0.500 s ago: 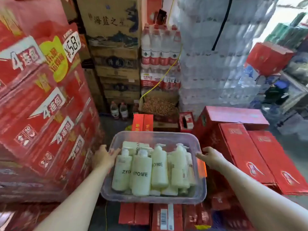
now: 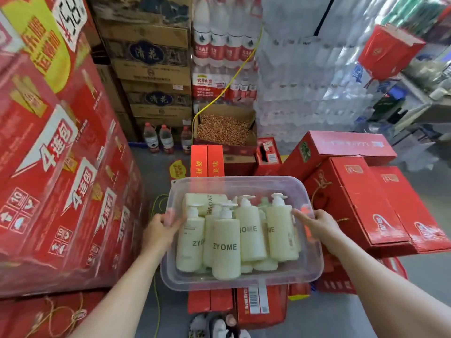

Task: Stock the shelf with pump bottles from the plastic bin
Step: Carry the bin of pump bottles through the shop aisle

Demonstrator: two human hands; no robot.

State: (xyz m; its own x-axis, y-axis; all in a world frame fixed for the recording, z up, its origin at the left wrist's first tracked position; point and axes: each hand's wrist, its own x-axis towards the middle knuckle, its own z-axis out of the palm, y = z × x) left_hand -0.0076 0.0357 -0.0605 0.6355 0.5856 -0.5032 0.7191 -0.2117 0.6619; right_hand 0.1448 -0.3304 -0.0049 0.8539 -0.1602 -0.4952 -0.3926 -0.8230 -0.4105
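Clear plastic bin [image 2: 244,182] is held by its side rims: left hand [image 2: 159,231] curled over the left edge, right hand [image 2: 317,225] clamped on the right. The pump bottles [image 2: 225,247] stand packed inside. Red cartons [image 2: 61,167] crowd the left, red boxes [image 2: 366,203] the right, with just a narrow floor strip [image 2: 156,167] beyond.

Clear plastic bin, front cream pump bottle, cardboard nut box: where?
Clear plastic bin [image 2: 244,185]: head view, far wall.
Front cream pump bottle [image 2: 225,252]: head view, labelled body.
Cardboard nut box [image 2: 227,110]: head view, back wall.

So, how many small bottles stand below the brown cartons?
3: left bottle, middle bottle and right bottle, in a row before the brown cartons, left of the nut box. More may be hidden.
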